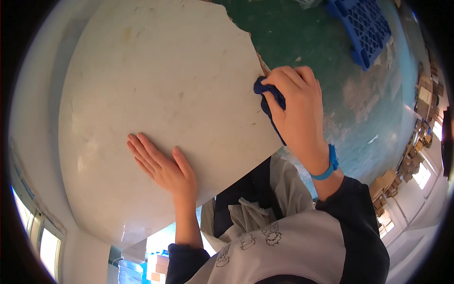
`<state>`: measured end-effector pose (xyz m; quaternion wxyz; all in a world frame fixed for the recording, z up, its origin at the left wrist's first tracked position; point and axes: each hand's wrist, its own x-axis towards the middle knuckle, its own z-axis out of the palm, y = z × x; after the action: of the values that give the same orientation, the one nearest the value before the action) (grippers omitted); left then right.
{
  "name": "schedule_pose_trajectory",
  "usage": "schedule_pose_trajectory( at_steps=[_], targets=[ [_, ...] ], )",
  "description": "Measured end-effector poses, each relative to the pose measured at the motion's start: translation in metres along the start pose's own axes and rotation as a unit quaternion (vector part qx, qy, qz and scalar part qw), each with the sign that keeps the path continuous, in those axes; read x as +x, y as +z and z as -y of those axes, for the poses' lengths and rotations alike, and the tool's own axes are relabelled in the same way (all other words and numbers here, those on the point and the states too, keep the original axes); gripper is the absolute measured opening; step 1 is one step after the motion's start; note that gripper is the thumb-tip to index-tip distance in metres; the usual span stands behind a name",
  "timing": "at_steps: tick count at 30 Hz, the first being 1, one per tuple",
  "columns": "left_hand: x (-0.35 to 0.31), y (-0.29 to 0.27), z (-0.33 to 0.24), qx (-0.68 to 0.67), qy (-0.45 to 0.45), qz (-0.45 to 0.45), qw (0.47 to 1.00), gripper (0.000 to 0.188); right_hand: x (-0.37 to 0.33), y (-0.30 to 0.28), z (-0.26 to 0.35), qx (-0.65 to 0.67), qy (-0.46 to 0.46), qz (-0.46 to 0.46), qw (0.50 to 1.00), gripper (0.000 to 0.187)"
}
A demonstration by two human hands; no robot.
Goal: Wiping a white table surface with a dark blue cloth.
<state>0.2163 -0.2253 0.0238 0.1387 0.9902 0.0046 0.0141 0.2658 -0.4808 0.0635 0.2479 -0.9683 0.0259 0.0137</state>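
Observation:
A broad pale tabletop [189, 71] with dark specks and a chipped right edge fills the middle of the view. My left hand [165, 168] lies flat on it near the front, fingers stretched out, holding nothing. At the right edge, my right hand [298, 104] is closed around a dark blue cloth [272, 91]. The cloth is bunched under the fingers and thumb, and a loose end hangs down along the table's edge. A blue band [332, 163] circles my right wrist. Part of the cloth is hidden by the hand.
Beyond the table's right edge lies a green floor [293, 42] with pale worn patches. A blue plastic pallet [364, 28] rests there. Cardboard boxes [385, 184] line the far right wall. A white wall [35, 109] runs along the left; a blue water jug [130, 272] stands at lower left.

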Motion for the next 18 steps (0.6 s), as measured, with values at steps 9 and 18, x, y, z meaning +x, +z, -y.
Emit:
schedule_pose_trajectory(
  at_steps=[9, 18],
  targets=[
    [-0.002, -0.001, 0.004, 0.01, -0.008, -0.006, 1.0, 0.067, 0.029, 0.007, 0.006, 0.009, -0.029, -0.007, 1.0, 0.02],
    [-0.004, -0.001, 0.002, 0.001, -0.024, -0.007, 1.0, 0.066, -0.026, -0.002, -0.004, -0.034, -0.031, 0.057, 0.997, 0.017]
  ],
)
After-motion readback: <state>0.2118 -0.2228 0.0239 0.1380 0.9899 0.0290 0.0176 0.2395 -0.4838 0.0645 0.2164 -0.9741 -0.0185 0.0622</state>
